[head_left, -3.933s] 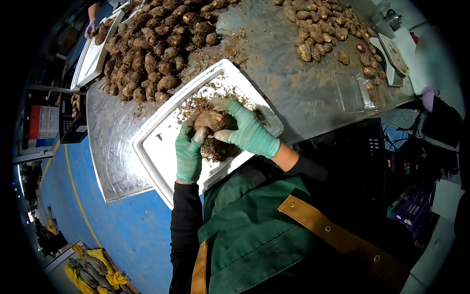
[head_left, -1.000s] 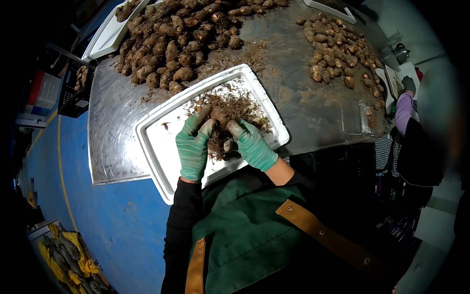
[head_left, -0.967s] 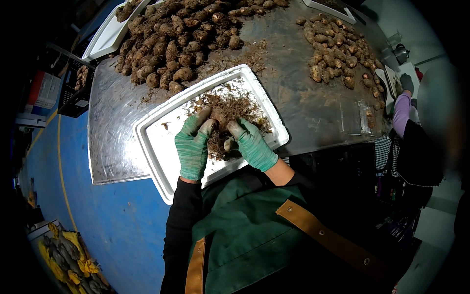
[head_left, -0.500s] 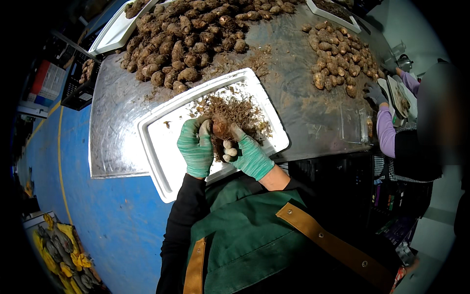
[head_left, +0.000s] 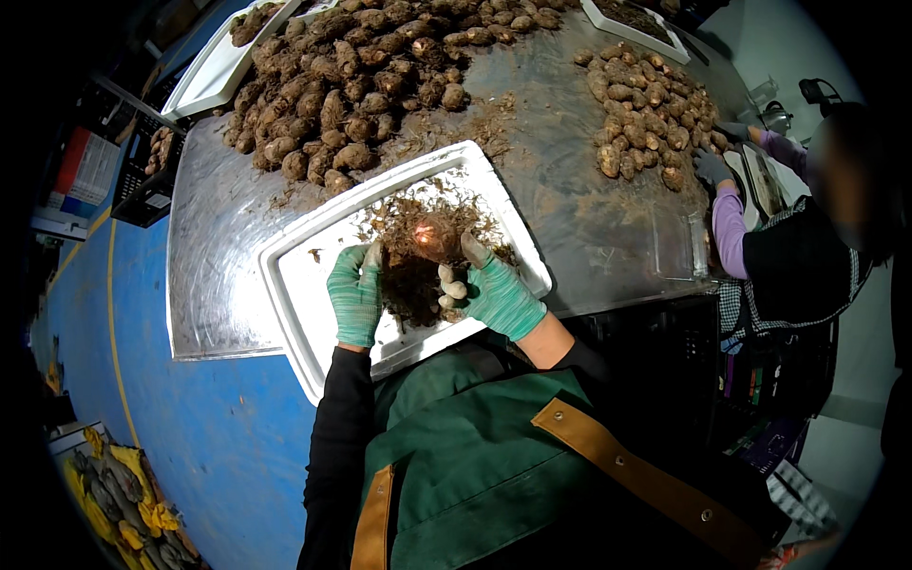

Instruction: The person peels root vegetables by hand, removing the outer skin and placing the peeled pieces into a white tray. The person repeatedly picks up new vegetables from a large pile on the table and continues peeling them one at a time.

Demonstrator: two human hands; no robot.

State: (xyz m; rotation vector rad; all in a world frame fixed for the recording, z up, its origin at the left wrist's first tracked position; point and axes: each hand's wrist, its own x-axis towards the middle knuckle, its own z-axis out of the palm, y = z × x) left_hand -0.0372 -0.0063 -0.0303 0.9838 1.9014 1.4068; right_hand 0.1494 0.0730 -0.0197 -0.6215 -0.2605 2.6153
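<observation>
Over a white foam tray (head_left: 296,323), my right hand (head_left: 499,296), in a green glove with pale fingertips, holds a round brown taro (head_left: 435,237). Its thumb presses the taro's right side and its fingers curl underneath. A reddish-pink spot shows on the taro's skin. Left of the taro and a little apart from it is my left hand (head_left: 355,294), gloved alike. Its thumb and fingers are drawn together; what they pinch, if anything, is too small to make out. Brown fibrous peelings (head_left: 408,285) lie in the tray under the taro.
A big heap of hairy taros (head_left: 332,95) covers the metal table's (head_left: 214,256) far side. A smaller, cleaner pile (head_left: 646,119) lies at right, near a co-worker's gloved hand (head_left: 712,169). White trays (head_left: 204,85) stand at the back. A black crate (head_left: 142,190) is at left.
My left hand has come off the taro and moved left. The taro stays in my right hand, its reddish spot now turned into view. The co-worker has shifted slightly.
</observation>
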